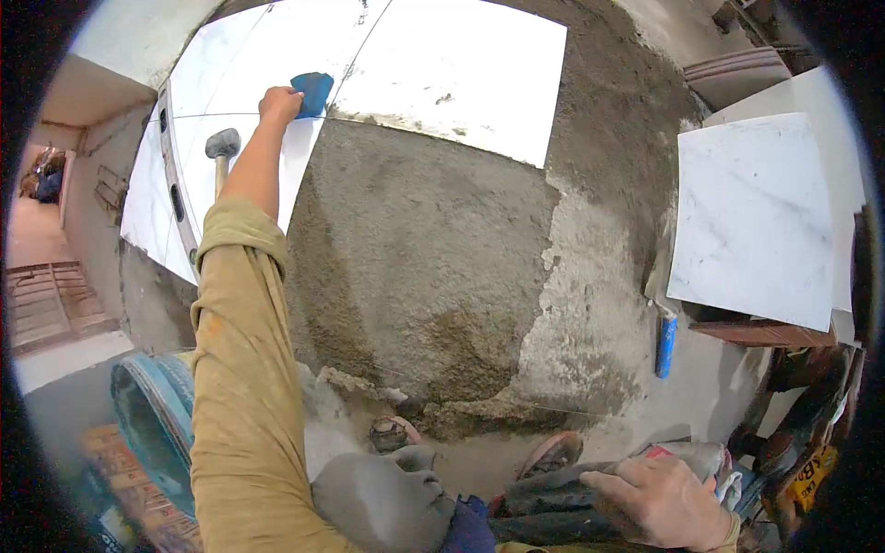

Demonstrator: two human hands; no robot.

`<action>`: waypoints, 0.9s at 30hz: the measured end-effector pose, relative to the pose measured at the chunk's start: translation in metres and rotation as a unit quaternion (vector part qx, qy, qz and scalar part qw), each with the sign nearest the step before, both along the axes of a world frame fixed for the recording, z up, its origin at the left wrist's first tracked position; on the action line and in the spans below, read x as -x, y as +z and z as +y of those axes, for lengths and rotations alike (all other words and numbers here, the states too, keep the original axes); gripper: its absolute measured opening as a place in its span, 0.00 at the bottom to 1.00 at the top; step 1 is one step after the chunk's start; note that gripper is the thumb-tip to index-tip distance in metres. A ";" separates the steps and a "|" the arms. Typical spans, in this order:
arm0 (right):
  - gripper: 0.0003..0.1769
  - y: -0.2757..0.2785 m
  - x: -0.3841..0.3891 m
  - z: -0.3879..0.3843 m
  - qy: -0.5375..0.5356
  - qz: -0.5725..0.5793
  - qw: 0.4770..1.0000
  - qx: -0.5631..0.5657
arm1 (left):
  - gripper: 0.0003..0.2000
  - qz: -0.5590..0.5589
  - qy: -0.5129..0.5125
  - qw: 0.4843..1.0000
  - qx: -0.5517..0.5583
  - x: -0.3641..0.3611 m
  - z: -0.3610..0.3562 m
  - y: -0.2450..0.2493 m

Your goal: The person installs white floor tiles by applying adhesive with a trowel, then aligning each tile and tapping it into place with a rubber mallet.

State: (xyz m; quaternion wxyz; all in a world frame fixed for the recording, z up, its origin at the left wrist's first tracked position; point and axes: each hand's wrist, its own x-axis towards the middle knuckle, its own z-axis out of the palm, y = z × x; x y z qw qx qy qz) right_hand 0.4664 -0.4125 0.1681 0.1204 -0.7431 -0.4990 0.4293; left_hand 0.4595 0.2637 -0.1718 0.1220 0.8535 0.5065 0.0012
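My left hand (279,104) reaches far forward and is closed on a dark blue cloth or pad (312,93), which rests on the white tiles (452,69) near their joint. At the lower right is my right hand (668,502), over my dark trouser leg, with its fingers bent; whether it holds anything is hidden. Beside my left forearm a rubber mallet (222,146) lies on a tile, and a long metal level (176,194) runs along the left tiles. Grey mortar (424,249) spreads in front of the tiles.
A blue-handled tool (666,346) lies on the floor at the right, next to stacked white marbled tiles (751,221). A blue-green bucket (152,424) stands at the lower left. Near my feet there is a rounded grey object (383,502).
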 end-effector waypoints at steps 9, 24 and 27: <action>0.22 -0.002 -0.007 -0.018 0.040 0.037 0.998 -0.015 | 0.15 -0.114 -0.022 0.993 0.031 -0.032 -0.085 0.001; 0.26 0.023 0.018 -0.069 0.103 -0.013 0.994 -0.044 | 0.13 -0.209 -0.103 0.952 0.200 -0.158 -0.352 0.001; 0.27 0.037 0.025 -0.070 0.119 -0.036 0.989 -0.074 | 0.11 -0.308 -0.073 0.890 0.329 -0.169 -0.436 0.018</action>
